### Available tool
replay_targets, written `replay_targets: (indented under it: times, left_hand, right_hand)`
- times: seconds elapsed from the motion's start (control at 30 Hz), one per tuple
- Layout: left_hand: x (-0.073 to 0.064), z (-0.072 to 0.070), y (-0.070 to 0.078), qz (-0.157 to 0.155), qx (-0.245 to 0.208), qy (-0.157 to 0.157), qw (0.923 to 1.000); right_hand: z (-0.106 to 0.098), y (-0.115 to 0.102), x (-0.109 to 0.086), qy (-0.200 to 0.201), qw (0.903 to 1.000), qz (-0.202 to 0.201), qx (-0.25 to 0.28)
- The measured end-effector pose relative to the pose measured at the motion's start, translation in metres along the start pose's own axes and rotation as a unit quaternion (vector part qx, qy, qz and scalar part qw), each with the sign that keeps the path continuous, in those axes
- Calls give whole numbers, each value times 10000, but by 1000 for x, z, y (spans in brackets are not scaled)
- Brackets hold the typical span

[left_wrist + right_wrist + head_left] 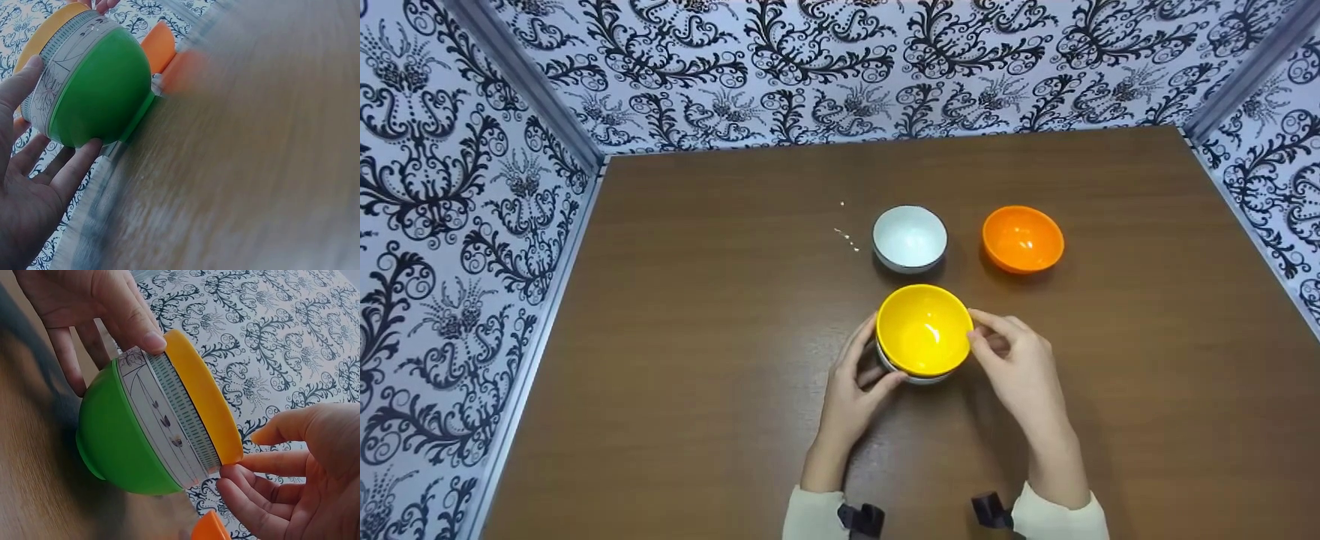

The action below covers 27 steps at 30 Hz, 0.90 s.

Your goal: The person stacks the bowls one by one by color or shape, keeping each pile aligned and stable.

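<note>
A stack of nested bowls stands on the table between my hands. On top is a yellow bowl [924, 330]; below it come a bowl with a dashed band [188, 413], a white bowl with drawn flowers [160, 422] and a green bowl [104, 87] at the bottom. My left hand [851, 390] holds the stack from the left, thumb near the upper rims and fingers spread round the side down to the green bowl. At the right, my right hand [1020, 367] pinches the yellow bowl's rim between thumb and fingertips.
Behind the stack stands a white bowl [910, 238], with an orange bowl [1023, 239] to its right. Several pale crumbs [851, 242] lie left of the white bowl. Patterned panels [840, 75] border the brown table [697, 300] at the back and sides.
</note>
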<state>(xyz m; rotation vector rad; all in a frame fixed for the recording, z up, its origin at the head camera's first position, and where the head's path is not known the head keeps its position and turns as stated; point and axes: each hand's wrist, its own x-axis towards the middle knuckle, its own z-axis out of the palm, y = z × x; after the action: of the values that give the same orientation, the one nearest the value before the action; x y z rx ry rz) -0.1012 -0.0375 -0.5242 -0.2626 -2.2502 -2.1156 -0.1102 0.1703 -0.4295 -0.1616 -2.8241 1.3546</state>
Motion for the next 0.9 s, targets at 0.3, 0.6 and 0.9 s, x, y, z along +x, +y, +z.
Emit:
replay_targets:
  times: [0.3,0.6,0.9]
  left_hand:
    - [-1,0,1,-27,38,-2,10000]
    - [0,1,0,-32,-33,-24,10000]
    - [-1,1,-2,-74,-69,-61,9999]
  right_hand:
    - [0,5,0,-64,9999,67,132]
    - [-1,10,-1,-118,9995,72,294]
    - [-5,15,-2,-241,9986,218,405]
